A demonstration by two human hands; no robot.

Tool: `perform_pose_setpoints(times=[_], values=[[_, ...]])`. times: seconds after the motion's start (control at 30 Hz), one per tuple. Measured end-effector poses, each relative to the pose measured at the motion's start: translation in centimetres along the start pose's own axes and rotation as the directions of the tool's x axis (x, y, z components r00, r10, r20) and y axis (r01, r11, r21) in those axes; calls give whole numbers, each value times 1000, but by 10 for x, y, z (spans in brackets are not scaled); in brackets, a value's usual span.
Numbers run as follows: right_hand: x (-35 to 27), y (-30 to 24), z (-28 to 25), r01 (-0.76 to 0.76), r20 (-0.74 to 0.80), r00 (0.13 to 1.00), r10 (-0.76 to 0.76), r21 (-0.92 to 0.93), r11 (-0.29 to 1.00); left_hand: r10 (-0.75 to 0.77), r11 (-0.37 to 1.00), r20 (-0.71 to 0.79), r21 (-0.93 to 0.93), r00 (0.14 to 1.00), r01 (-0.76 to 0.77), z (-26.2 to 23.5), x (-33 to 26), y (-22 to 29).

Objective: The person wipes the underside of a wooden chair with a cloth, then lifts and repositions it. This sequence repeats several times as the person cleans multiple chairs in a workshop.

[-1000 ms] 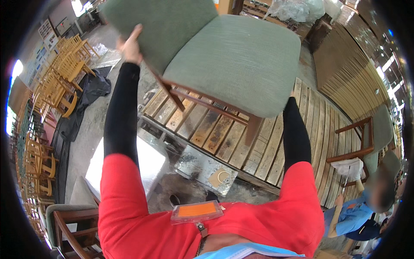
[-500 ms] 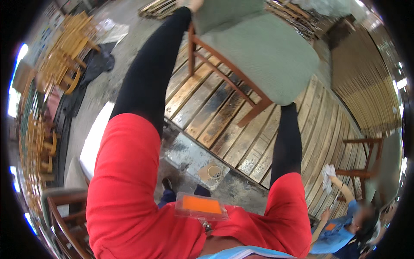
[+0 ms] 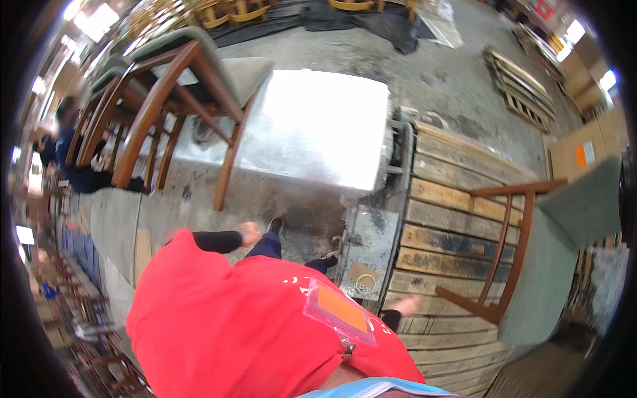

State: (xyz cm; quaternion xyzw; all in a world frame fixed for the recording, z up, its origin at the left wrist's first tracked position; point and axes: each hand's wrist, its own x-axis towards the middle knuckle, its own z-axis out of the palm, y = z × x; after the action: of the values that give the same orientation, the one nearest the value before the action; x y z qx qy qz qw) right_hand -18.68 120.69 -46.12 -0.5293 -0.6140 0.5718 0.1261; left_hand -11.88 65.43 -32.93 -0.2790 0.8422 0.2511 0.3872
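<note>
A green-grey upholstered chair [image 3: 545, 275] is standing on a slatted wooden platform [image 3: 424, 219] to the person's right, its brown legs meeting the slats. Those legs seem to be bearing the whole weight, which would explain why nobody is steadying it. The seat is facing the person's side, and the backrest is rising toward the far right edge.

The right hand [image 3: 406, 304] is hanging over the platform's near edge, close to a front leg but apparently apart from it. The left hand [image 3: 249, 236] is hanging in front of the body, nearest to the red shirt [image 3: 219, 312]. Both are looking released, grasping nothing, though blur is hiding the exact bend of the fingers.

Beside the platform, a grey metal plate [image 3: 379, 232] is carrying a cardboard piece [image 3: 358, 270], perhaps a handy resting place for small items. Farther ahead, a white, shiny slab [image 3: 318, 126] is lying level, its sheen suggesting a protective wrapping. Dark-framed chairs [image 3: 156, 111] are standing to its left, likely grouped to keep the floor [image 3: 438, 86] passable. Beyond the platform, slatted pallets [image 3: 521, 86] are lying stacked, presumably to save space, near a cardboard box [image 3: 587, 142].
</note>
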Motion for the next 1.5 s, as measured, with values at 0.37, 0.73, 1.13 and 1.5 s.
perform_pose_setpoints(times=[0.37,0.73,1.13,1.5], values=[[-320,-122,319,151,996,79,-41,28,988,-341,934,-933,-323,-113,-152,-156,-89,-271],[-723,-165,314,-271,809,-573,132,-339,901,-146,927,-923,-1,357,376,-442,-207,-460],[-665,-214,336,-71,951,-258,171,-195,978,-160,739,-607,-596,778,-314,-389,-199,-403],[-471,-308,257,-74,965,-228,130,-150,986,-135,735,-631,-581,764,-350,-304,-209,-199]])
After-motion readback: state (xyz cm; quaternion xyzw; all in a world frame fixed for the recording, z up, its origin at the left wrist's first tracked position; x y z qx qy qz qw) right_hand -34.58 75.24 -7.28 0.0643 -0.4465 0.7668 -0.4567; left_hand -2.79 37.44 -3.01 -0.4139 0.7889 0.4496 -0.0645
